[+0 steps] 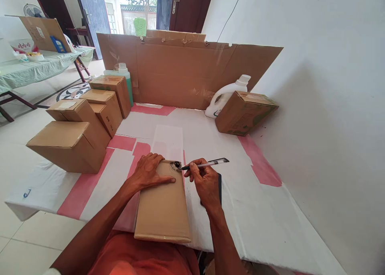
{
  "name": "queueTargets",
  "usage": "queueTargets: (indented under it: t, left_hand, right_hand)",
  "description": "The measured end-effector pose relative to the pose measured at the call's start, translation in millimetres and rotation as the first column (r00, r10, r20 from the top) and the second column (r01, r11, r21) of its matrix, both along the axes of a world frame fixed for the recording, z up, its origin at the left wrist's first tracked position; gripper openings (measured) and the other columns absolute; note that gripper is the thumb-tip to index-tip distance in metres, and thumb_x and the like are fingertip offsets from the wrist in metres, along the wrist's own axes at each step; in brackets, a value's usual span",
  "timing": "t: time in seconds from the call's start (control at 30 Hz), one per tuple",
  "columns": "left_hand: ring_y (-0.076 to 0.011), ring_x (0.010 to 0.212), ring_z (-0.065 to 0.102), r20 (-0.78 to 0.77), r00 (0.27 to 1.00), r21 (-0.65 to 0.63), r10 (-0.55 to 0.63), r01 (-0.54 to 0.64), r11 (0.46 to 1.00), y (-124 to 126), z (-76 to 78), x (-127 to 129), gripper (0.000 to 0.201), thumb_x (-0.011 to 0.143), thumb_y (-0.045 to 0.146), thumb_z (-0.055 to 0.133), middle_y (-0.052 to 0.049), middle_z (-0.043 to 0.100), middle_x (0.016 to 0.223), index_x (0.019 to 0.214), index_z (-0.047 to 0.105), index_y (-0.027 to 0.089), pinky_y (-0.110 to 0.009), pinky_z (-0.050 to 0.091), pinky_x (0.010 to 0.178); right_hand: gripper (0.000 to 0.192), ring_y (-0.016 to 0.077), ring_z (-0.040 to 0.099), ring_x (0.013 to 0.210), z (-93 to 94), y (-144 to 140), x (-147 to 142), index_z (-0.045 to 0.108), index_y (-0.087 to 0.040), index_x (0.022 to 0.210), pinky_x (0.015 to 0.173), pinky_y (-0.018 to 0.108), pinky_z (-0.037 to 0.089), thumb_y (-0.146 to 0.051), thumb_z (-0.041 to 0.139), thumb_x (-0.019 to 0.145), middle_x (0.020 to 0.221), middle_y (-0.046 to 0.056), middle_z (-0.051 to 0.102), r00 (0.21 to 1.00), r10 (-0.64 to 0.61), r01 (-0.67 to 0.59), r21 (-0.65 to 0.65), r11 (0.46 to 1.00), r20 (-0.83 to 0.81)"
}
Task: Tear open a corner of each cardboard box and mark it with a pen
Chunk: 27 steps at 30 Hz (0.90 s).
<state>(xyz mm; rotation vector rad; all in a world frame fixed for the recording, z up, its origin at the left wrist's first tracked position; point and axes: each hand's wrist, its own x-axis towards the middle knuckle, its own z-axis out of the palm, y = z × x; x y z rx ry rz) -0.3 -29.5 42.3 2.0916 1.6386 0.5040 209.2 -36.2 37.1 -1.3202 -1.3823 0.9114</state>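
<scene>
The left hand (149, 171) lies flat on the box (163, 202), whose long axis runs away from the person; the right hand (205, 181) holds a pen (206, 163), tip at the box's far right corner

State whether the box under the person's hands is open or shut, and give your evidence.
Shut. The box lies flat with its top closed; the left hand presses on it while the right hand marks it with a pen.
</scene>
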Motion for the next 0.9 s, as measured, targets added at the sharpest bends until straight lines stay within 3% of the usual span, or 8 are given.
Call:
queueTargets:
  t: [0.1, 0.2, 0.33, 0.47, 0.57, 0.73, 0.9]
  left_hand:
    - [-0.0324, 0.107, 0.063, -0.009, 1.000, -0.007, 0.014, -0.014, 1.000, -0.3, 0.7, 0.2, 0.059, 0.071, 0.068, 0.081, -0.006, 0.071, 0.109, 0.109, 0.066, 0.024, -0.046, 0.046, 0.095]
    - [-0.0325, 0.107, 0.063, -0.024, 1.000, -0.009, 0.006, -0.006, 1.000, 0.5, 1.9, 0.5, 0.057, 0.073, 0.066, 0.080, -0.006, 0.070, 0.108, 0.108, 0.066, 0.024, -0.045, 0.046, 0.094]
    - [-0.0323, 0.107, 0.063, -0.032, 0.999, 0.001, -0.016, 0.016, 1.000, 1.7, 2.0, 0.3, 0.056, 0.075, 0.066, 0.079, -0.006, 0.070, 0.109, 0.108, 0.065, 0.024, -0.046, 0.045, 0.094]
    - [-0.0317, 0.106, 0.062, -0.044, 0.999, 0.026, -0.027, 0.028, 0.999, 1.7, 0.8, -0.2, 0.055, 0.077, 0.066, 0.078, -0.006, 0.070, 0.108, 0.108, 0.065, 0.023, -0.047, 0.046, 0.094]
    - [-0.0316, 0.104, 0.063, -0.072, 0.997, 0.031, -0.025, 0.027, 0.999, 1.7, 0.5, -0.2, 0.056, 0.076, 0.068, 0.077, -0.007, 0.069, 0.108, 0.107, 0.065, 0.023, -0.045, 0.047, 0.092]
    - [-0.0319, 0.105, 0.063, -0.093, 0.995, 0.031, -0.029, 0.032, 0.999, 2.5, 0.6, -0.3, 0.059, 0.077, 0.070, 0.075, -0.007, 0.070, 0.108, 0.111, 0.065, 0.023, -0.045, 0.048, 0.092]
    - [-0.0322, 0.108, 0.063, -0.077, 0.996, 0.046, -0.034, 0.038, 0.998, 3.6, -3.2, -3.6, 0.059, 0.078, 0.070, 0.075, -0.007, 0.070, 0.114, 0.112, 0.066, 0.023, -0.047, 0.048, 0.093]
  right_hand:
    - [0.030, 0.0161, 0.060, 0.058, -1.4, 5.1, 13.7, 0.062, -0.023, 0.086, 0.060, 0.029, 0.049, -0.051, 0.056, 0.096, 0.071, 0.002, 0.072, 0.998, -0.066, 0.066, 0.007, 0.998, 0.024]
    - [0.035, 0.0164, 0.060, 0.058, -5.9, 16.4, 32.6, 0.059, -0.023, 0.095, 0.061, 0.029, 0.048, -0.053, 0.044, 0.100, 0.075, 0.002, 0.071, 0.973, -0.058, 0.080, -0.091, 0.993, 0.222]
    - [0.014, 0.0176, 0.057, 0.052, -22.9, 34.6, 46.5, 0.054, -0.023, 0.088, 0.055, 0.028, 0.040, -0.036, 0.058, 0.094, 0.058, -0.003, 0.062, 0.893, 0.055, 0.067, -0.252, 0.965, 0.446]
    - [0.011, 0.0234, 0.067, 0.073, -41.3, 42.7, 33.8, 0.056, -0.020, 0.082, 0.060, 0.029, 0.037, -0.017, 0.065, 0.086, 0.080, 0.009, 0.071, 0.781, 0.145, 0.086, -0.334, 0.938, 0.608]
    - [0.002, 0.0279, 0.071, 0.091, -44.7, 39.7, 21.9, 0.059, -0.018, 0.091, 0.067, 0.030, 0.039, -0.018, 0.061, 0.093, 0.097, 0.016, 0.073, 0.718, 0.184, 0.100, -0.361, 0.927, 0.671]
    - [0.022, 0.0314, 0.071, 0.096, -37.0, 20.0, 31.7, 0.061, -0.017, 0.105, 0.072, 0.033, 0.045, -0.038, 0.057, 0.100, 0.102, 0.016, 0.073, 0.678, 0.184, 0.168, -0.394, 0.904, 0.712]
    - [0.054, 0.0465, 0.060, 0.122, -39.4, -17.5, 57.6, 0.055, -0.002, 0.125, 0.084, 0.046, 0.050, -0.044, 0.065, 0.094, 0.129, 0.034, 0.059, 0.627, 0.014, 0.455, -0.380, 0.806, 0.779]
